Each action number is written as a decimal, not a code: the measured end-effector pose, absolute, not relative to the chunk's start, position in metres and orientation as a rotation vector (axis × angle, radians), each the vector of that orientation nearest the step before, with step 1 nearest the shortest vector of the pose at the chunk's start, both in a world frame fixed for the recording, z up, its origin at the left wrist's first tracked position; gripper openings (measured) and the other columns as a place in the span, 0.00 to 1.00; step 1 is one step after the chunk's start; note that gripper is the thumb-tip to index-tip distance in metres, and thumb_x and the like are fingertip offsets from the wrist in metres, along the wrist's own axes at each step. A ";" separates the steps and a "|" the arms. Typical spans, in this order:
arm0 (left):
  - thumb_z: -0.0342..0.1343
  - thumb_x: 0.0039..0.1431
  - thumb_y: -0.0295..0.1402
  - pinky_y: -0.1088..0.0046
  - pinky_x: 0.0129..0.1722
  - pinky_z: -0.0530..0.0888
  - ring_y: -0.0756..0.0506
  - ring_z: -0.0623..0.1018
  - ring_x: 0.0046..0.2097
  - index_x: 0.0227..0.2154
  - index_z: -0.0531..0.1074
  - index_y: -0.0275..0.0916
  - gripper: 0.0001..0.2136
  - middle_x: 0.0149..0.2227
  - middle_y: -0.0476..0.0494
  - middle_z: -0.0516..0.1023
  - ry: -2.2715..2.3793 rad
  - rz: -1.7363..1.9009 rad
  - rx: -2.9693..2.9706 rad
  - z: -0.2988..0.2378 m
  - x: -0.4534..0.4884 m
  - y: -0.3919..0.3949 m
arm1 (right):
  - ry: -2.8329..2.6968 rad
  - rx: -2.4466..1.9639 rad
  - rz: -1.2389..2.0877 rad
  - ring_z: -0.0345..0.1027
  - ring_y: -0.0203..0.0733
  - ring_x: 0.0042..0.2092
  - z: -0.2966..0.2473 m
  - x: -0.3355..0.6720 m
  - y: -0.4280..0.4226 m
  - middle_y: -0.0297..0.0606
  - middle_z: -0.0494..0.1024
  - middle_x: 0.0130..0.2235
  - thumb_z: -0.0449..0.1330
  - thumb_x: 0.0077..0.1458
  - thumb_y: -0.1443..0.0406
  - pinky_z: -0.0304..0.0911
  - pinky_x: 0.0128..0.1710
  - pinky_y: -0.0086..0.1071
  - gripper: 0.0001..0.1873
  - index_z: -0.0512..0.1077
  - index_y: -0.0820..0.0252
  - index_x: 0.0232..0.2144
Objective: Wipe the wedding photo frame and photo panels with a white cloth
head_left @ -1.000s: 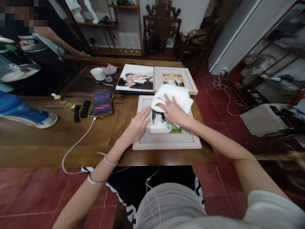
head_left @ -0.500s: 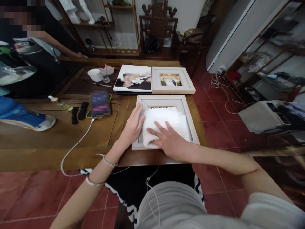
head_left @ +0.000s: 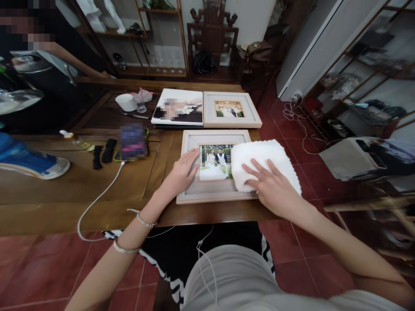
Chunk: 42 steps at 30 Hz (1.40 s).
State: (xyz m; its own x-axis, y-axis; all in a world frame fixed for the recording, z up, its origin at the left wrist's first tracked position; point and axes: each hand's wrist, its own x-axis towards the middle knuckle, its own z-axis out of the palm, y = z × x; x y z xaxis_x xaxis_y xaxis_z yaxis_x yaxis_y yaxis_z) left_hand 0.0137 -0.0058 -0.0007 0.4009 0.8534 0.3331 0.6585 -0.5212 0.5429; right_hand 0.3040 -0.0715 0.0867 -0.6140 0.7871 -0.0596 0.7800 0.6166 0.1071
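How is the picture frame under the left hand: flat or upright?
Flat: the frame lies on the table, its photo facing up.

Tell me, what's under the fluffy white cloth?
Under the fluffy white cloth lies part of the nearer pale rectangular wooden picture frame. Its top-right corner peeks out, but most of its right side is covered, so what's there can't be seen.

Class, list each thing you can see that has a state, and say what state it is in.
Left hand: flat on the near frame
Right hand: fingers spread on the cloth
White cloth: spread out, overhanging the near frame's right side
Near frame: face up, partly covered
Far frame: face up, uncovered
White cable: plugged into the device, drooping past the table
Bottle: dropper top on
White cup: upright, contents unclear
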 end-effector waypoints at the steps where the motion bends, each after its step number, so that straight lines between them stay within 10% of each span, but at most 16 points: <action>1: 0.44 0.66 0.35 0.51 0.64 0.60 0.38 0.61 0.65 0.62 0.59 0.35 0.23 0.63 0.33 0.63 1.317 0.828 2.338 -0.001 0.013 -0.005 | 2.731 1.359 0.131 0.51 0.60 0.65 0.088 0.306 -0.062 0.44 0.64 0.63 0.51 0.46 0.80 0.48 0.61 0.62 0.26 0.75 0.59 0.45; 8: 0.46 0.66 0.35 0.52 0.63 0.62 0.39 0.63 0.65 0.60 0.62 0.35 0.22 0.62 0.33 0.66 1.303 0.857 2.339 -0.003 0.013 -0.004 | 2.879 1.702 0.163 0.66 0.56 0.56 0.087 0.282 0.032 0.54 0.74 0.52 0.48 0.50 0.78 0.57 0.57 0.52 0.29 0.64 0.66 0.55; 16: 0.48 0.64 0.34 0.55 0.61 0.66 0.39 0.70 0.60 0.56 0.66 0.35 0.18 0.57 0.33 0.71 1.280 0.962 2.338 0.001 0.014 -0.003 | 3.137 0.845 0.127 0.59 0.48 0.62 0.062 0.204 0.074 0.52 0.68 0.59 0.47 0.45 0.82 0.46 0.63 0.49 0.31 0.64 0.63 0.53; 33: 0.49 0.63 0.33 0.56 0.62 0.65 0.39 0.69 0.60 0.55 0.67 0.32 0.19 0.57 0.32 0.71 1.315 1.004 2.330 -0.001 0.015 -0.004 | 2.726 1.330 0.280 0.65 0.48 0.43 0.096 0.307 0.030 0.43 0.73 0.41 0.47 0.41 0.83 0.60 0.45 0.39 0.28 0.70 0.58 0.41; 42: 0.49 0.63 0.33 0.58 0.62 0.65 0.41 0.70 0.60 0.55 0.67 0.35 0.19 0.58 0.35 0.71 1.338 0.997 2.333 -0.001 0.015 -0.004 | 2.689 1.121 -0.249 0.70 0.45 0.41 0.126 0.313 -0.064 0.40 0.75 0.44 0.49 0.37 0.82 0.59 0.37 0.34 0.29 0.71 0.54 0.40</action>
